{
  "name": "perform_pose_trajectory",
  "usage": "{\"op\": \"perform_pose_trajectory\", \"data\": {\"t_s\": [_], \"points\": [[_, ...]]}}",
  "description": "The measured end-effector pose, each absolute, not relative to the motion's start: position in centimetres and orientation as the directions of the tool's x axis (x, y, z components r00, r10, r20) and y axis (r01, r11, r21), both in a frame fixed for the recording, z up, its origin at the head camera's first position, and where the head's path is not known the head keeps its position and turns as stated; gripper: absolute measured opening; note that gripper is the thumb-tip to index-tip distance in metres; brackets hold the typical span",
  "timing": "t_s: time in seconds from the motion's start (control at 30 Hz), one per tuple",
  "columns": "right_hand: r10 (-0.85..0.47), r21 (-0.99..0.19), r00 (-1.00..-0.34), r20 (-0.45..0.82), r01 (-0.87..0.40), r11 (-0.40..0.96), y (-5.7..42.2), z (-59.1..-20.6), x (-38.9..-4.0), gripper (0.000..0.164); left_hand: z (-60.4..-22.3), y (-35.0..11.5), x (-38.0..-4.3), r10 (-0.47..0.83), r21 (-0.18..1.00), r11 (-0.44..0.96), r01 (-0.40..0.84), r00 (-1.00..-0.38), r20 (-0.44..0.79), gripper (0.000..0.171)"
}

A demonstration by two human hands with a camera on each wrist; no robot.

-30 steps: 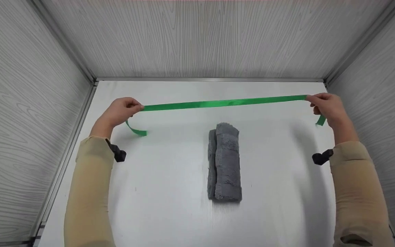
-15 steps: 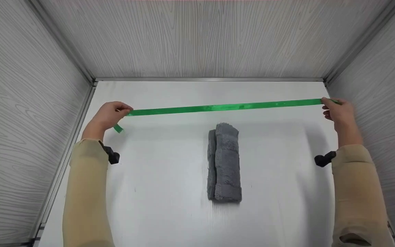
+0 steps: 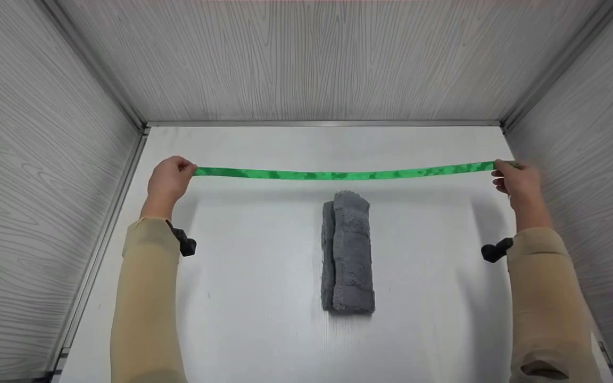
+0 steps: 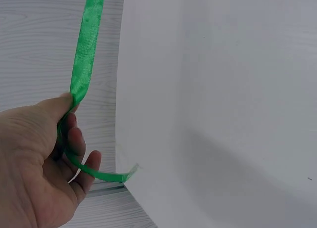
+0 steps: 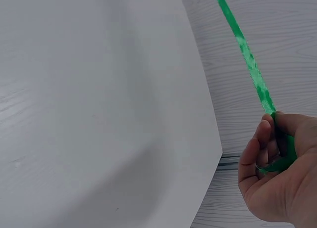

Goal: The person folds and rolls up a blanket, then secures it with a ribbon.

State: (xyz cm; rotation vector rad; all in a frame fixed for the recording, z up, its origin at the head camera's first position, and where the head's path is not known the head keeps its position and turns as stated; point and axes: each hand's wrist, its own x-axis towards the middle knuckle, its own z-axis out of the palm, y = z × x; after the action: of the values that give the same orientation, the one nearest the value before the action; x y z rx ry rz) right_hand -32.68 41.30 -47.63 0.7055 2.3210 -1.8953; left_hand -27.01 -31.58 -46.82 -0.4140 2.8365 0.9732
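A shiny green ribbon (image 3: 338, 175) spans between the two hands above the back of the table, sagging slightly in the middle. The left hand (image 3: 168, 178) pinches it near one end between thumb and finger. In the left wrist view the ribbon's short tail (image 4: 106, 176) curls down past the lower fingers. The right hand (image 3: 520, 178) pinches the other end the same way, and in the right wrist view that tail (image 5: 280, 163) loops inside the palm. Nearer the person than the ribbon, a folded grey plush towel (image 3: 353, 252) lies lengthwise on the table, touched by neither hand.
The white table (image 3: 264, 330) is bounded by a wood-grain back panel (image 3: 317, 64) and side panels on the left (image 3: 30, 186) and right (image 3: 594, 159). Small black cameras sit at both sleeve cuffs.
Both hands first spread outward, lengthening the span of ribbon, then came slightly inward. The ribbon went from taut and slanting to sagging and nearly level. The towel has stayed put.
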Motion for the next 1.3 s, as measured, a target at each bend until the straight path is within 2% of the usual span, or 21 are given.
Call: {"op": "perform_pose_trajectory", "data": {"t_s": [0.27, 0.47, 0.7, 1.03, 1.13, 1.3], "points": [[0.333, -0.906, -0.868, -0.367, 0.415, 0.083, 40.6, -49.1, -32.4, 0.024, -48.2, -30.3, -27.7, -0.251, 0.557, 0.763, -0.327, -0.945, -0.21, 0.038], [0.35, -0.893, -0.858, -0.375, 0.436, 0.111, 40.2, -50.3, -32.0, 0.032, -49.3, -29.8, -27.9, -0.26, 0.499, 0.797, -0.341, -0.939, -0.226, 0.034], [0.349, -0.86, -0.837, -0.422, 0.491, 0.138, 40.5, -51.5, -31.6, 0.043, -50.5, -29.7, -27.5, -0.243, 0.435, 0.848, -0.302, -0.952, -0.186, 0.034], [0.375, -0.81, -0.826, -0.421, 0.528, 0.255, 41.5, -52.8, -31.0, 0.019, -51.5, -29.9, -27.1, -0.249, 0.347, 0.899, -0.267, -0.964, -0.098, 0.028], [0.373, -0.801, -0.827, -0.42, 0.531, 0.276, 41.7, -53.1, -30.9, 0.026, -51.8, -30.2, -27.0, -0.248, 0.331, 0.908, -0.257, -0.966, -0.071, 0.029], [0.366, -0.747, -0.836, -0.408, 0.537, 0.393, 42.5, -53.3, -30.4, 0.055, -52.0, -30.6, -26.4, -0.253, 0.337, 0.903, -0.268, -0.964, -0.088, 0.039]]}}
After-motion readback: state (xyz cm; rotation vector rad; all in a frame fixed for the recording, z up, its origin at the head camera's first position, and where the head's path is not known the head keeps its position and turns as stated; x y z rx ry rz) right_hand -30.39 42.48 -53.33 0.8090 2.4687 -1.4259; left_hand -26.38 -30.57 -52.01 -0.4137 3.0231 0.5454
